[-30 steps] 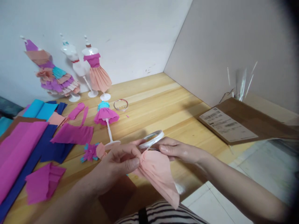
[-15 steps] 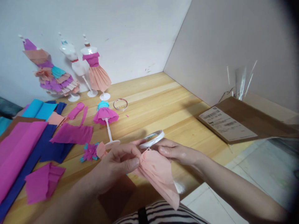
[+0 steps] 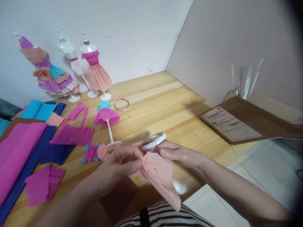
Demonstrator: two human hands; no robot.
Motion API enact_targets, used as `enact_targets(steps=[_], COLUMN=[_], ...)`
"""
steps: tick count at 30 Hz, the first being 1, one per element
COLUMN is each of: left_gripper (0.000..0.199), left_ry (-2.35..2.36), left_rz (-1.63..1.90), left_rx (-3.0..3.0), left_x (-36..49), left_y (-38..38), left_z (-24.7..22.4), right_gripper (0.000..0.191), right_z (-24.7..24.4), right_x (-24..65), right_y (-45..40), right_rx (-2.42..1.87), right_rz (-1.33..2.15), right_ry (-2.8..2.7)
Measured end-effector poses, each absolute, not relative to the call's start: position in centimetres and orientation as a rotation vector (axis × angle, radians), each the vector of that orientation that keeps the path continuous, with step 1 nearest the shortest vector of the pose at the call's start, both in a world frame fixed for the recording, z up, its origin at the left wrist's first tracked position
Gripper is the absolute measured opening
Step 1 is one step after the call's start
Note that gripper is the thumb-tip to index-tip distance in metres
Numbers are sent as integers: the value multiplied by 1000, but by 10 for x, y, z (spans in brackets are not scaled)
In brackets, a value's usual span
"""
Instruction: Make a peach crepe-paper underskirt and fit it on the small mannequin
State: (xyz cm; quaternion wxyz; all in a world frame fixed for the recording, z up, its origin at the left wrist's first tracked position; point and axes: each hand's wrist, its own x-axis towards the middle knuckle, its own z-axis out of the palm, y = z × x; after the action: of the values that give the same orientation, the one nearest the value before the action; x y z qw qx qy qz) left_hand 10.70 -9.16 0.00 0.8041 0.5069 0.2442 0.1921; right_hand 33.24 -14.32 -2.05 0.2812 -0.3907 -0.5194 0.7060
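Observation:
Pale pink crepe paper (image 3: 163, 176), gathered at its top edge, hangs between my hands near the table's front edge. My left hand (image 3: 126, 162) pinches its gathered left corner between thumb and fingers. A roll of white tape (image 3: 155, 141) stands tilted just above the paper, and my right hand (image 3: 171, 153) is closed at the roll and the paper's upper right edge. The fingertips of my right hand are partly hidden behind the paper. Left of my hands lies a magenta and blue paper flower (image 3: 91, 153).
A small mannequin in a magenta skirt (image 3: 107, 116) stands behind my left hand, near another tape roll (image 3: 121, 105). Dressed mannequins (image 3: 94, 69) line the wall. Coloured paper sheets (image 3: 21, 148) cover the left side. A cardboard box (image 3: 255, 116) is at the right.
The view has shifted slightly. My right hand has moved a little left along the paper's upper edge; both hands keep their holds.

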Motion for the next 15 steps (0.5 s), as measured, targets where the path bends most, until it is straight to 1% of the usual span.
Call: enact_targets(steps=[6, 15], left_gripper=[14, 10], left_ry=[534, 531], left_rz=[401, 404], left_rx=[1074, 1043], left_x=[106, 106], left_y=[-92, -91], left_z=[-1, 0], right_gripper=[58, 47], right_z=[-20, -27], right_x=[328, 325], right_y=[-143, -144], right_rx=[-1007, -887], right_rz=[1982, 1964], right_ry=[-1131, -1042])
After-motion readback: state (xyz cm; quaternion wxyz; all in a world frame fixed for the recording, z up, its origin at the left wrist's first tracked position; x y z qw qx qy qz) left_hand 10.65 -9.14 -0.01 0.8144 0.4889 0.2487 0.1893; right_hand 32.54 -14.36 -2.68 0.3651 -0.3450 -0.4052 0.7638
